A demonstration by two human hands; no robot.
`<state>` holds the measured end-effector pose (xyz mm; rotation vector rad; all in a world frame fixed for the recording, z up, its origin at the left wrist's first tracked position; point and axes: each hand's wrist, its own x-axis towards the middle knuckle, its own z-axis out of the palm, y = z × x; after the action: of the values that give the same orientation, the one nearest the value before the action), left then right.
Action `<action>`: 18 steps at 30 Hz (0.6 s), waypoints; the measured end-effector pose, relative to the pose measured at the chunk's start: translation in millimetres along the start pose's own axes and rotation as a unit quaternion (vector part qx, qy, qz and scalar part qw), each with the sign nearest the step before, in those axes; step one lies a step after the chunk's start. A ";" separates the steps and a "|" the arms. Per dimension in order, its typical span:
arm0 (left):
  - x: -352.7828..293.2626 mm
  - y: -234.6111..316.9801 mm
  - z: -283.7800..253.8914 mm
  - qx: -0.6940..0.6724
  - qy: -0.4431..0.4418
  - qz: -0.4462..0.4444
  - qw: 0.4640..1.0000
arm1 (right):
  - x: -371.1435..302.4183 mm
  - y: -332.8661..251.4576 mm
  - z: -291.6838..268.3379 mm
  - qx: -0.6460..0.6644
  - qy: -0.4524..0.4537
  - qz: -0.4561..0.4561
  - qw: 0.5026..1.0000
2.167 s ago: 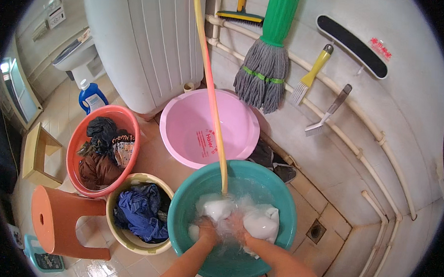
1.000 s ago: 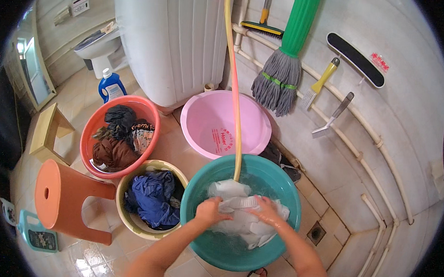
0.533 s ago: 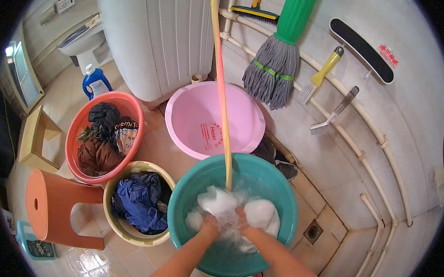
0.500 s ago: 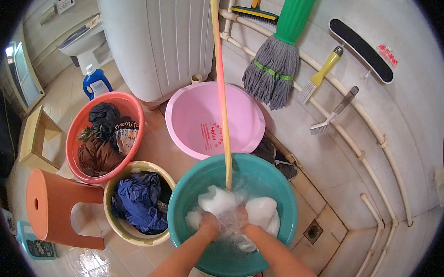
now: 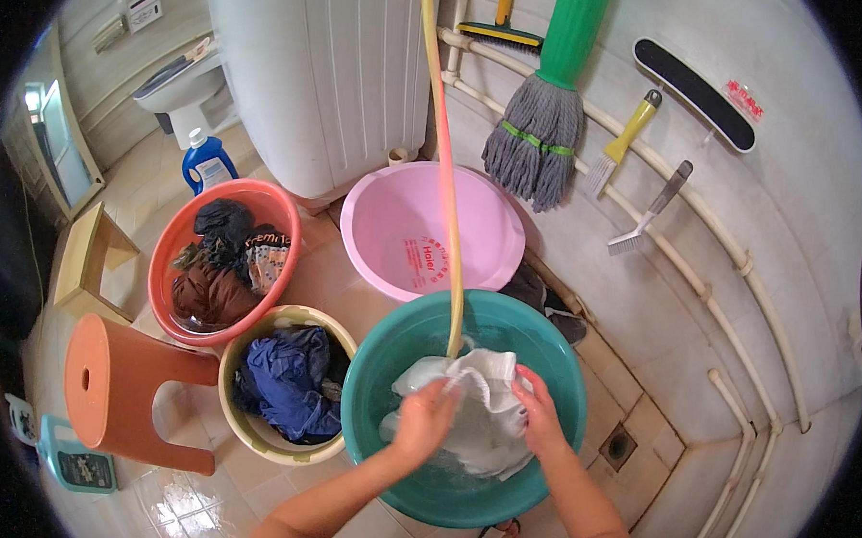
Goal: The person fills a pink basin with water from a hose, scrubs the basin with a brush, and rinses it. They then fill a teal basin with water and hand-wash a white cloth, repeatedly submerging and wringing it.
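Observation:
Over the teal basin (image 5: 359, 449), which holds water, my two hands raise a wet white garment (image 5: 486, 435) with a thick gathered band at its top. Its lower part trails in the water. My left hand (image 5: 427, 420) is closed on the left side of the garment, its fingers slightly blurred. At the other end of the band, my right hand (image 5: 538, 413) pinches the cloth between thumb and fingers. A yellow and pink hose (image 5: 450, 212) comes down from above, its end just behind the cloth.
A pink basin (image 5: 381, 200) stands behind. To the left are a red basin (image 5: 156, 286) of dark clothes, a cream basin (image 5: 284, 450) with blue cloth and an orange stool (image 5: 108, 390). A mop (image 5: 538, 139) and brushes hang along the wall pipes. A floor drain (image 5: 619, 445) lies right.
Both hands have come up out of the water, lifting the white garment and moving apart. The view has shifted slightly, so the surroundings sit further right.

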<state>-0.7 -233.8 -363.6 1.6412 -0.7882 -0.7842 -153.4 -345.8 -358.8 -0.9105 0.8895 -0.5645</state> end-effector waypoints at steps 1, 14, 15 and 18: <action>-10.1 10.4 12.5 0.032 -0.014 0.048 0.998 | -1.7 -6.4 4.6 0.085 -0.010 0.062 0.994; -22.4 -124.0 45.1 -0.197 -0.255 -0.532 0.783 | 44.7 131.8 -19.3 -0.694 0.012 -0.220 0.685; -26.0 -126.2 42.3 -0.222 -0.270 -0.544 0.762 | 54.2 132.1 -23.2 -0.642 0.024 -0.193 0.742; -27.9 -117.3 38.1 -0.243 -0.261 -0.555 0.752 | 81.9 125.1 -37.9 -0.462 0.060 -0.101 0.879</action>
<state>-36.2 -210.4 -482.6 1.2836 0.1897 -2.1506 -135.2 -358.8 -511.4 -1.8693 1.2080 -0.3546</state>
